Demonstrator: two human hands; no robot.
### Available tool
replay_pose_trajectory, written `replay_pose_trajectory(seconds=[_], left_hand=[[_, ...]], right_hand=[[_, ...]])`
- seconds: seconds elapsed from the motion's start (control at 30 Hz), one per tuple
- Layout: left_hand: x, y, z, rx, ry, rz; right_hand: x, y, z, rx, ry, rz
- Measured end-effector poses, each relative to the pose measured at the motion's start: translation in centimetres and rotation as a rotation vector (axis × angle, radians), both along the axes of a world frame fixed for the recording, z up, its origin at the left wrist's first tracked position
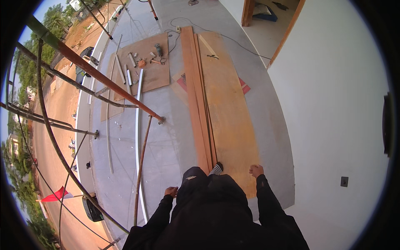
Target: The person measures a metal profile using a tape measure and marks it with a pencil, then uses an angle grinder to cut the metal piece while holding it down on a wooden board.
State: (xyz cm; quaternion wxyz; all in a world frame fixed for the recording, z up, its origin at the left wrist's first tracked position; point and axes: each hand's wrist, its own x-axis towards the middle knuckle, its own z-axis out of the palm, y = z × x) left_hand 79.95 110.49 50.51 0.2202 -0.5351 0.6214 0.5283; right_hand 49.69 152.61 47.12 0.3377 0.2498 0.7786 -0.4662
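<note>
My right hand [256, 171] hangs above the near part of a yellowish plywood sheet [229, 112], its fingers curled in and nothing visible in them. At my left thigh, my left hand [171, 191] is also loosely curled, with no object showing in it. Several long reddish-brown wooden boards [195, 96] lie lengthwise along the sheet's left edge and run away from me. My foot in a striped sock [216, 168] is at their near end. A pair of pliers or a similar small tool [212, 56] rests on the far part of the sheet beside a thin wood strip [206, 45].
Scaffold poles [96, 73] slant across the left side. A brown board [152, 79] holds an angle grinder [158, 50], a hammer [156, 61] and metal pieces. A long white metal profile [139, 125] lies on the grey floor. A white wall [329, 112] stands right; a cable [233, 39] crosses the floor.
</note>
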Motion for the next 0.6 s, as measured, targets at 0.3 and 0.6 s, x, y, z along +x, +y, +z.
replay_pose_trajectory(seconds=[0.3,0.6], left_hand=[[-26.5,-3.6,-5.4,-0.152,0.253,-0.138],[-52.9,-14.5,-7.7,0.028,-0.038,-0.091]], right_hand=[[-33.5,-11.5,6.5,-0.061,0.25,0.17],[-39.0,-4.1,-2.3,-0.004,-0.402,-0.196]])
